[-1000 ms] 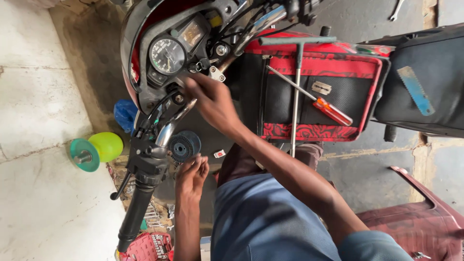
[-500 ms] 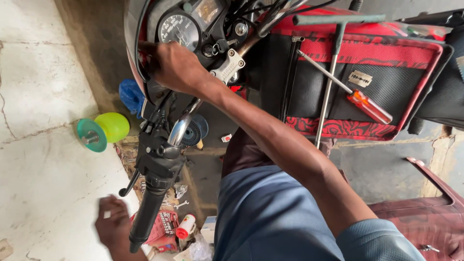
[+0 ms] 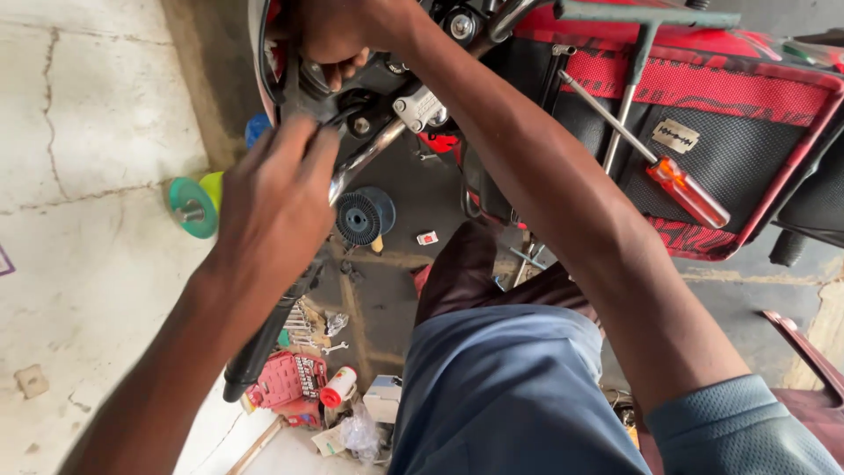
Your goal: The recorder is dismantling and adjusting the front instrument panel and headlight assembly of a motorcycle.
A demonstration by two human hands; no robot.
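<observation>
- The right hand (image 3: 338,31) has its grip curled shut on the motorcycle's headlight housing (image 3: 303,84) at the frame's 12 o'clock.
- The left hand (image 3: 272,198) lies over the handlebar (image 3: 369,154) with fingertips against the same housing; whether its grip clamps anything cannot be told.
- At 3 o'clock from the hands, an orange-handled screwdriver (image 3: 690,193) and a T-handle wrench (image 3: 646,18) rest on the red seat (image 3: 747,97).
- At 6 o'clock, a red socket set (image 3: 286,383) lies on the floor (image 3: 88,264).

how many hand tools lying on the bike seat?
2: an orange-handled screwdriver lying diagonally on the red-and-black seat, and a T-handle wrench across its top edge. More could be hidden outside the frame.
</observation>
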